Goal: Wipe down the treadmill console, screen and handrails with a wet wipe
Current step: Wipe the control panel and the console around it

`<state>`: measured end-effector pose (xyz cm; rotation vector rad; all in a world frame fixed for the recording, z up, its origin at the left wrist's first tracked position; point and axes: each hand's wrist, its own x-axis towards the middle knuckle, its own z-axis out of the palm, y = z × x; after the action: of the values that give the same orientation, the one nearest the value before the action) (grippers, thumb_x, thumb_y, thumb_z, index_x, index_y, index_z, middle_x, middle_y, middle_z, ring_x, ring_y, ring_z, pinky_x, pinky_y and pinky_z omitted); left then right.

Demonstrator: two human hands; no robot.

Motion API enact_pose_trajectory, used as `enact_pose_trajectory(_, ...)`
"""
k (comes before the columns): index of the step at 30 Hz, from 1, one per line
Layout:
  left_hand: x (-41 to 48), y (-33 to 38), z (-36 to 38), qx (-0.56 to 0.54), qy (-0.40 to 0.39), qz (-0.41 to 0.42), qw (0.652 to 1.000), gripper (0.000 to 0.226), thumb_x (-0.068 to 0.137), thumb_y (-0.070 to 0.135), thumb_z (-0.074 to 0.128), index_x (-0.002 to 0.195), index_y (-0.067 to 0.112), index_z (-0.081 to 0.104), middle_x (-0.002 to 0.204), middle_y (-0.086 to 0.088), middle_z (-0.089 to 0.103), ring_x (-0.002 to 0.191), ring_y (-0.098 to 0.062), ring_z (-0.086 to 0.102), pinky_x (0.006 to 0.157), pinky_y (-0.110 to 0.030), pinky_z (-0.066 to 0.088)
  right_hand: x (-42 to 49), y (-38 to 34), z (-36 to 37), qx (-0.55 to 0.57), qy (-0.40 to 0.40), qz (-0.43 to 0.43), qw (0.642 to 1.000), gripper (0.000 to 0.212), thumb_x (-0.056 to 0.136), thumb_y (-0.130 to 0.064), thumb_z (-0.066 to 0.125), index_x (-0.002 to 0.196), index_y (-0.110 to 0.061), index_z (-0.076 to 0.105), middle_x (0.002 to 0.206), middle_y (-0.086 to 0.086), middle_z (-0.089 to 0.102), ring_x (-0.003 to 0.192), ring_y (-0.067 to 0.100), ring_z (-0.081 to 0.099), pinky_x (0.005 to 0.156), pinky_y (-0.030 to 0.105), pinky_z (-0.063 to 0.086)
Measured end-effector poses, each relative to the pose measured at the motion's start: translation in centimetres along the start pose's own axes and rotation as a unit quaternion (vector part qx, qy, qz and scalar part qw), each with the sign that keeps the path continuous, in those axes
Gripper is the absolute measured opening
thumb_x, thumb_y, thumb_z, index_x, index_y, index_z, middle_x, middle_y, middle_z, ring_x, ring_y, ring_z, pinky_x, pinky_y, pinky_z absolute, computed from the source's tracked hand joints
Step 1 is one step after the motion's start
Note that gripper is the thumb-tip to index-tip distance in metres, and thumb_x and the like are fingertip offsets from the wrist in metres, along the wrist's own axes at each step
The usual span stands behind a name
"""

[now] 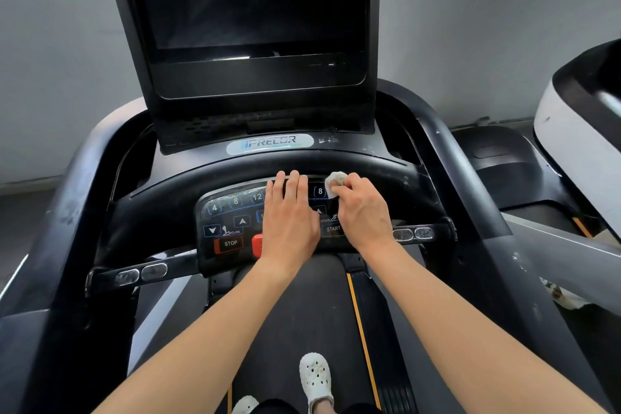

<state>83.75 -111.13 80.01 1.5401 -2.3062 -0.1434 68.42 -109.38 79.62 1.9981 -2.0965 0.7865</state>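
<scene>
Two bare forearms reach forward from the bottom edge, and below them two white clogs stand on the dark treadmill belt, one of them only partly in view. The left hand lies flat on the console panel with its fingers straight and together, covering the middle keys. Just beside it, the right hand pinches one crumpled wet wipe, which sits at the panel's upper right, next to a key marked 8. One STOP key, one red button and one START key show along the panel's lower edge. Two pairs of metal sensor pads sit on the crossbar, one pair on each side. One dark screen rises behind the console. The left handrail and the right handrail flank it, two in all. A white machine stands further right.
</scene>
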Motion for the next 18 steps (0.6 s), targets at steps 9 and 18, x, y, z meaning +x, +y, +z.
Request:
enact_pose_trajectory(9,0.1,-0.3,0.0,0.014,0.001,0.010,1.000,0.059,0.091,0.018,0.047,0.147,0.002,0.044,0.153,-0.016,0.045,0.146,-0.037,0.033,0.124,-0.051,0.022,-0.7,0.7,0.1,0.013,0.033,0.028,0.999,0.020,0.089,0.003,0.056,0.087,-0.009,0.072,0.083,0.005,0.057,0.068,0.023,0.050,0.058,0.036,0.048)
enact_pose_trajectory(18,0.0,0.1,-0.1,0.020,-0.006,0.003,1.000,0.060,0.093,0.020,0.050,0.149,0.002,0.042,0.154,-0.015,0.043,0.148,-0.037,0.030,0.124,-0.051,0.023,-1.3,1.8,-0.4,0.038,0.047,0.043,0.997,0.016,0.090,0.003,0.061,0.090,-0.005,0.074,0.083,0.005,0.059,0.068,0.023,0.053,0.058,0.036,0.049)
